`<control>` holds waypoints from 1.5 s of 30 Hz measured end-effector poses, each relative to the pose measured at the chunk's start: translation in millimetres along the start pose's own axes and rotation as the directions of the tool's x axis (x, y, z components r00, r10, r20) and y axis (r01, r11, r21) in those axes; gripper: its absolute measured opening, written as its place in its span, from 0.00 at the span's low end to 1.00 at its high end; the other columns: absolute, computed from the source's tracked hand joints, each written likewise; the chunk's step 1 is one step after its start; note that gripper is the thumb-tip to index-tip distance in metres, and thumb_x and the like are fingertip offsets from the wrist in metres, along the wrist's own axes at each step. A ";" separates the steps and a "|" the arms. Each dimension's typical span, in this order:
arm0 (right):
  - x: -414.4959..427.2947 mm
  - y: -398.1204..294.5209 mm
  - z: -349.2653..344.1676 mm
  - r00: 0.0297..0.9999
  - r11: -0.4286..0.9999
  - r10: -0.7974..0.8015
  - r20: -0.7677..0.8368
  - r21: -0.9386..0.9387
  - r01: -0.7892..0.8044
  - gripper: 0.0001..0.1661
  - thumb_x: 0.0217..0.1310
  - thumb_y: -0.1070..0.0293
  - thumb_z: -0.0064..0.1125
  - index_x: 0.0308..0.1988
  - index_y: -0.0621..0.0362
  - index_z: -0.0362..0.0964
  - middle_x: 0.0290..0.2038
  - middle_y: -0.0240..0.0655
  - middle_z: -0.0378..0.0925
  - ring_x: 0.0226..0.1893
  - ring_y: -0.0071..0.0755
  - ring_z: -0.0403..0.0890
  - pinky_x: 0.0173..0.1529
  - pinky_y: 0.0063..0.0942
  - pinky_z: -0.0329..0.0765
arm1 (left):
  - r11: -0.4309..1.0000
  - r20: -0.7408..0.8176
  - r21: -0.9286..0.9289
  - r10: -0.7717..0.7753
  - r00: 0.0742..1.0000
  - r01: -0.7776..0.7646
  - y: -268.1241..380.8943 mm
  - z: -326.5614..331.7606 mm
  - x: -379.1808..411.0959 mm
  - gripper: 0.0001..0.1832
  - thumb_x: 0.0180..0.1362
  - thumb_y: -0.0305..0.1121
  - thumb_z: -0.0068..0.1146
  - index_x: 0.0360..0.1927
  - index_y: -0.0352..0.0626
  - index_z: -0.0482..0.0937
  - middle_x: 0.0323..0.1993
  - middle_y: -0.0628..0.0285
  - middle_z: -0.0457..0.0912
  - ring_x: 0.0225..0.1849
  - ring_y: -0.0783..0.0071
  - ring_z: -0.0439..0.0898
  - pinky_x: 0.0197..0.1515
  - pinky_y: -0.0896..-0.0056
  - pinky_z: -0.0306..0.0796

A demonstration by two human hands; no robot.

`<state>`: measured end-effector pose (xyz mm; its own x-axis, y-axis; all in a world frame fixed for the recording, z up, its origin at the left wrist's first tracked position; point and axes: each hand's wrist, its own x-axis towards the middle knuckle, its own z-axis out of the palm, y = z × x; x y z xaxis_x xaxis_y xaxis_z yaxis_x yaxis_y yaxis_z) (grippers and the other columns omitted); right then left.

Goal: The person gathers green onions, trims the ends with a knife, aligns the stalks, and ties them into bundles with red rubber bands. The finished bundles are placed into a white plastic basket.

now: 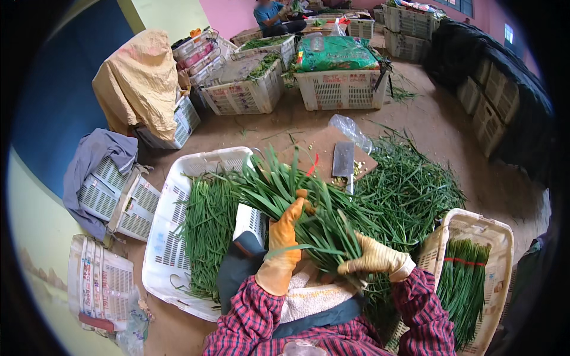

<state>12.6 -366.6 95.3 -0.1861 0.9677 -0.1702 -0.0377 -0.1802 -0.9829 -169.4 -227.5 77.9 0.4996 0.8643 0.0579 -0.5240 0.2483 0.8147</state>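
Observation:
A loose bunch of long flat green leaves, like garlic chives [325,231], lies across my lap between both gloved hands. My left hand [285,236], in an orange rubber glove, grips its left side with fingers curled over the stalks. On the right, my right hand [378,257], in a pale yellow glove, closes around the bunch's lower end. Beneath it a whitish towel [318,302] covers my lap. Beyond the hands a cleaver [343,159] rests on a brown board [320,144] with pale trimmings and a red tie [313,164].
A white crate [171,196] of greens stands at left. At right, another crate [498,267] holds a red-tied bunch [465,285]. A large leaf pile [405,191] spreads right of the board. Crates [340,95] line the back, where a person [271,18] sits.

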 end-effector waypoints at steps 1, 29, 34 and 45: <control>0.6 2.6 1.3 0.991 0.994 -0.109 -0.075 -0.023 0.107 0.52 0.54 0.64 0.76 0.70 0.59 0.53 0.52 0.33 0.79 0.50 0.24 0.76 0.57 0.25 0.75 | 0.927 -0.108 0.353 0.178 0.978 -0.130 2.8 17.4 -6.2 0.19 0.67 0.40 0.57 0.55 0.38 0.79 0.46 0.65 0.82 0.48 0.79 0.79 0.52 0.71 0.75; -5.7 137.3 -18.2 0.343 0.611 0.342 -0.875 0.484 0.626 0.22 0.74 0.47 0.47 0.36 0.53 0.73 0.14 0.20 0.55 0.12 0.21 0.53 0.18 0.25 0.54 | 0.928 0.148 -0.276 0.297 0.943 -0.249 47.0 45.7 -42.2 0.22 0.75 0.52 0.36 0.28 0.52 0.67 0.13 0.75 0.59 0.13 0.80 0.56 0.26 0.73 0.55; -61.7 189.6 -25.7 0.131 0.799 0.458 -0.879 0.472 0.373 0.22 0.67 0.42 0.55 0.34 0.50 0.73 0.16 0.18 0.56 0.13 0.20 0.57 0.19 0.23 0.61 | 0.821 0.139 -0.448 0.455 0.879 -0.354 96.6 36.9 -36.1 0.23 0.75 0.50 0.37 0.23 0.54 0.62 0.13 0.75 0.61 0.13 0.81 0.58 0.25 0.77 0.55; -49.6 78.8 45.7 0.876 0.715 0.096 -0.473 0.645 0.269 0.18 0.65 0.77 0.56 0.55 0.58 0.68 0.48 0.36 0.78 0.43 0.30 0.83 0.40 0.26 0.83 | 0.942 -0.112 0.319 0.144 0.983 -0.102 74.0 9.8 -39.1 0.17 0.62 0.40 0.53 0.46 0.36 0.77 0.38 0.52 0.82 0.40 0.66 0.81 0.50 0.64 0.74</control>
<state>-26.0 -436.9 29.5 0.2973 0.9138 -0.2766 -0.7103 0.0181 -0.7036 -220.9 -247.1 141.6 0.3389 0.9344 0.1099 -0.3247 0.0066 0.9458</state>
